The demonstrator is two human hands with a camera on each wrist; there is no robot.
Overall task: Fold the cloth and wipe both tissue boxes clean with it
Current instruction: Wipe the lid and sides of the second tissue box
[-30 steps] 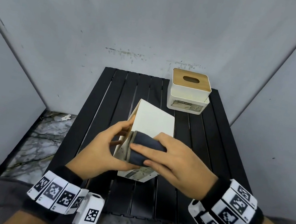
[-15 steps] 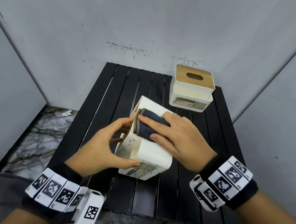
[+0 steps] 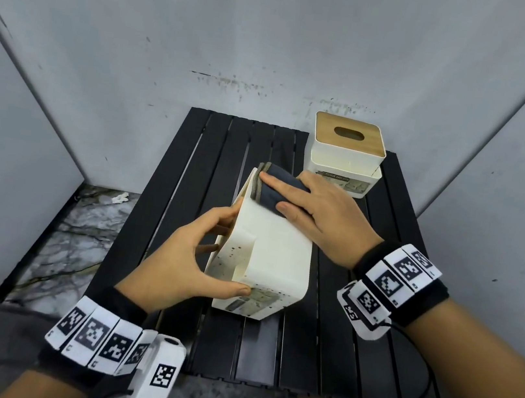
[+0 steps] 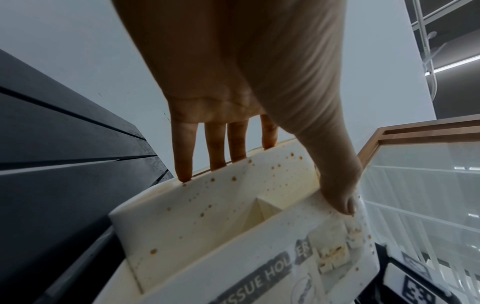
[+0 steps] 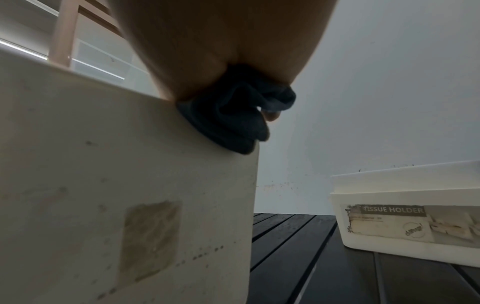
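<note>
I see my right hand (image 3: pixel 323 214) lying flat with the fingers extended, pressing the folded dark cloth (image 3: pixel 273 188) onto the upward-facing side of the near tissue box (image 3: pixel 271 254), up at its far end. The cloth sits bunched under my palm in the right wrist view, spilling a little over the box's edge. That box lies tipped on its side on the black slatted table (image 3: pixel 350 355), roughly in the middle, its cream surfaces speckled with small brown spots and its worn label facing me. My left hand (image 3: pixel 186 266) holds the box at its left side: the thumb runs along the near lower edge by the label, and the fingers (image 4: pixel 215 148) reach over the spotted face to hook the far rim. The second tissue box (image 3: pixel 345 158), with a wooden lid and an oval slot, stands upright at the table's far right corner, apart from the first, just beyond my right hand.
</note>
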